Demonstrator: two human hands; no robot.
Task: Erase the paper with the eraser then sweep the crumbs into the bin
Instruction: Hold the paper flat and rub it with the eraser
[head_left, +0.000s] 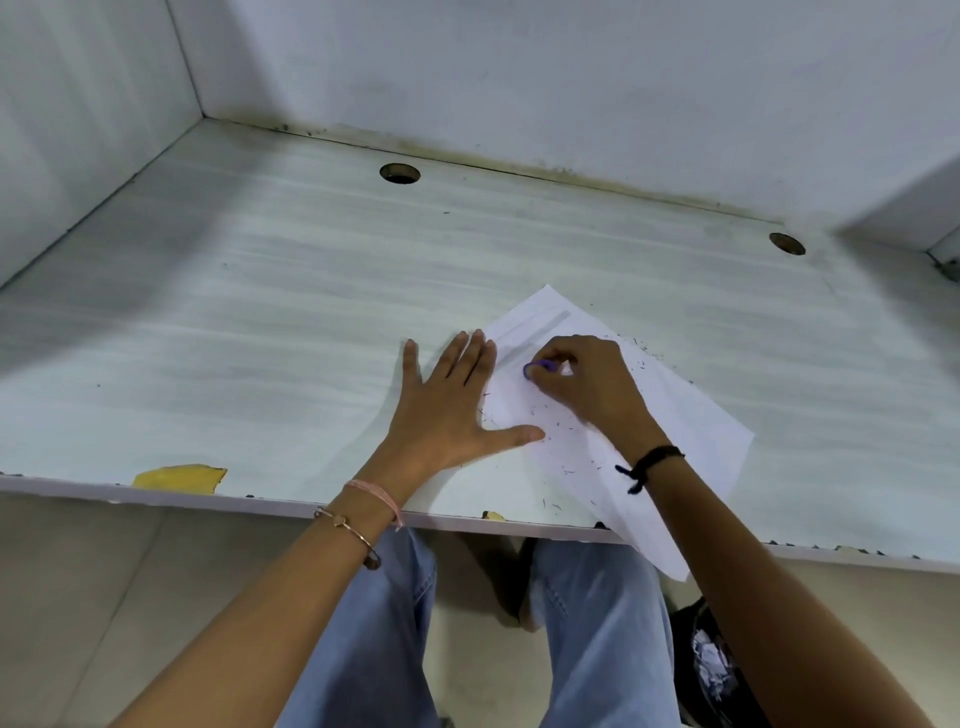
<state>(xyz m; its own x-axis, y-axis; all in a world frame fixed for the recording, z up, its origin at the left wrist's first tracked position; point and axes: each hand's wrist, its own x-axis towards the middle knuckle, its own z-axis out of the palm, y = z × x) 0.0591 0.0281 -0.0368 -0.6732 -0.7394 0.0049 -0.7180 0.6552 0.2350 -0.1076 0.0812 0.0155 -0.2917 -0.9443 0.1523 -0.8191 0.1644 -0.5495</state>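
The eraser is pinched in the right hand and pressed on the paper, which overhangs the desk edge. The left hand lies flat with its thumb pinning the sheet. Short strokes away from the thumb should prevent buckling and keep the crumbs together.

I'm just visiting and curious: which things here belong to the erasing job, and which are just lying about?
In the job: paper, purple eraser in the right hand, left hand pressing on it, crumbs, bin under the desk.
Just there: two cable holes, yellow patch at the desk edge.
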